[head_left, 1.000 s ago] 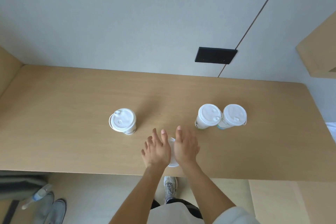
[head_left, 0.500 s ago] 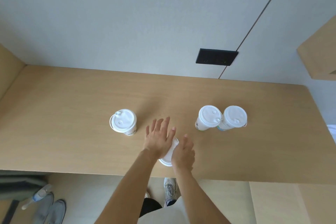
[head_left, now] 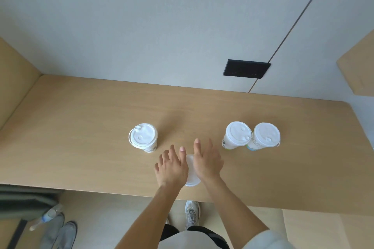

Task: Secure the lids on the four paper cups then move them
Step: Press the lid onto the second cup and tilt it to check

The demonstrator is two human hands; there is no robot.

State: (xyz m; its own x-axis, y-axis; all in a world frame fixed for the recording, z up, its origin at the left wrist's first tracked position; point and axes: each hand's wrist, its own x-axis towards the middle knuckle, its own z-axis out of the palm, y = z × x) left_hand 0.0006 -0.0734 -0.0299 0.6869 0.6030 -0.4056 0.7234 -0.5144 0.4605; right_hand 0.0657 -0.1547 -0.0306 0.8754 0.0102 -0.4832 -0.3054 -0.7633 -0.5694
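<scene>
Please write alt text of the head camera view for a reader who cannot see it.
Two bare hands, left hand and right hand, lie flat over a white-lidded cup at the near edge of a wooden table. One lidded cup stands to the left, and two lidded cups stand close together to the right.

A pale grey-white wall fills the upper half of the frame, split at the right by a thin dark seam running diagonally. A black rectangular plate sits on the wall right of centre. Below it a light wooden tabletop spans the frame — wooden panels rise at the left edge and upper right. Pale flooring shows along the bottom.
</scene>
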